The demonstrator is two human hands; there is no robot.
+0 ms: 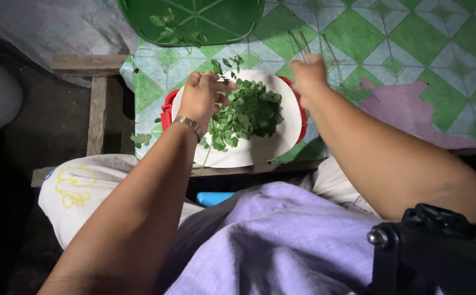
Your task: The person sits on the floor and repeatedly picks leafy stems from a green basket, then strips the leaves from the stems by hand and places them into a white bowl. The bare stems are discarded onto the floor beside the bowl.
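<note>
On white plate (260, 150) (red-rimmed): leaves (246, 112)

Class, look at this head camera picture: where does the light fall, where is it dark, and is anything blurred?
Head view: light falls on the white plate and the leaves; the left side sinks into deep shadow; the right hand with its bare stems is motion-blurred, while the left hand is sharper; the black mount at lower right is dark.

A simple home kitchen corner: a desk (413, 49) under a worn green-and-white checked cloth (358, 33), a white bowl (260, 153) of picked leaves (249, 112) at centre, rough wooden framing (95, 109) at left, a dark bare floor (46, 131) beyond it.
</note>
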